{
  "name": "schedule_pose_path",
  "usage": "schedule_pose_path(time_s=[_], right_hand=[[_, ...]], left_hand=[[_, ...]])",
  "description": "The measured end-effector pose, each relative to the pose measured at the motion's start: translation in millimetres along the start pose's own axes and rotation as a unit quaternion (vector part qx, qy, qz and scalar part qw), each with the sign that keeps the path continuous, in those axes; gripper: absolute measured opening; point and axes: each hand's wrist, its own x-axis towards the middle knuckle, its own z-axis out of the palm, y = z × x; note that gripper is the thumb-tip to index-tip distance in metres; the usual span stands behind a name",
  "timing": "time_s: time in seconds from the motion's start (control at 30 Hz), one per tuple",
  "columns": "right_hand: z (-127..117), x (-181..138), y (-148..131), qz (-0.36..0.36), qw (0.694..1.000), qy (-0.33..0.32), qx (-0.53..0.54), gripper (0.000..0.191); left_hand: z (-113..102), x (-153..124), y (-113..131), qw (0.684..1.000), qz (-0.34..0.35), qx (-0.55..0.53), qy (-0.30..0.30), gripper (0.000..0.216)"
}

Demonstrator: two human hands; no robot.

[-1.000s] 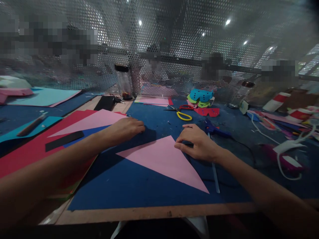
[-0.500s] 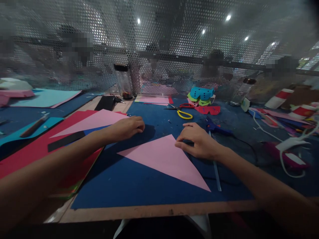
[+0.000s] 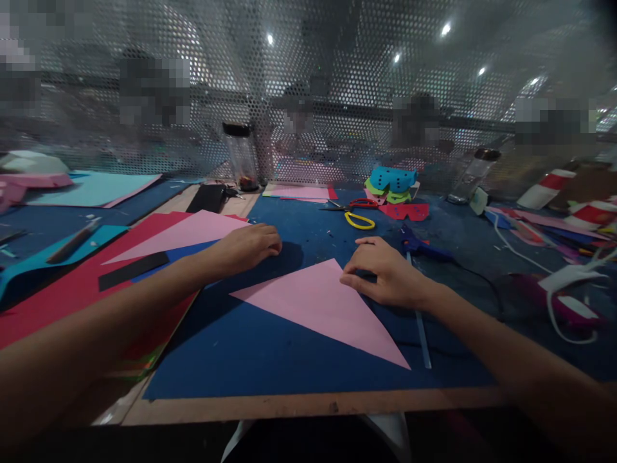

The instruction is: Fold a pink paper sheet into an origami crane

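A pink paper triangle (image 3: pixel 322 308) lies flat on the blue work mat (image 3: pixel 231 360). Beside its upper right edge rests my right hand (image 3: pixel 376 270), fingers curved and apart from the thumb, the fingertips at the paper's edge; it holds nothing that I can see. My left hand (image 3: pixel 255 243) hovers or rests to the upper left of the triangle, its fingers loosely bent and no object showing in them. Under my left forearm are red sheets (image 3: pixel 62 280), with another pink sheet (image 3: pixel 183 235), a blue piece (image 3: pixel 187 252) and a black strip (image 3: pixel 132 271) on top.
Red and yellow handled scissors (image 3: pixel 359 220), paper masks (image 3: pixel 393 180) and a blue glue gun (image 3: pixel 424 245) lie beyond my right hand. A clear glue stick (image 3: pixel 424 341) is right of the triangle. Jars (image 3: pixel 241 157) stand by the perforated screen (image 3: pixel 328 77). White cable (image 3: pixel 554 283) trails at right.
The whole view has shifted slightly to the right in the picture. Both hands and the pink triangle keep the same places relative to each other.
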Motion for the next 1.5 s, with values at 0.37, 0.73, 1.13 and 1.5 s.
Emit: schedule_pose_path(time_s=[0.37, 0.73, 1.13, 1.5], right_hand=[[-0.4, 0.1, -1.1, 0.0, 1.0, -0.004, 0.002, 0.02], [0.3, -0.2, -0.3, -0.002, 1.0, -0.005, -0.002, 0.021], [0.2, -0.9, 0.4, -0.001, 1.0, -0.005, -0.003, 0.021], [-0.1, -1.0, 0.6, 0.002, 1.0, -0.004, -0.006, 0.022]], left_hand=[[1.3, -1.1, 10.2, 0.994, 0.026, 0.102, -0.003, 0.016], [6.4, -0.2, 0.3, 1.0, -0.024, 0.015, -0.01, 0.013], [2.3, -3.9, 6.1, 1.0, -0.028, -0.001, 0.012, 0.01], [4.9, -4.0, 8.9, 0.998, -0.044, -0.024, 0.038, 0.005]])
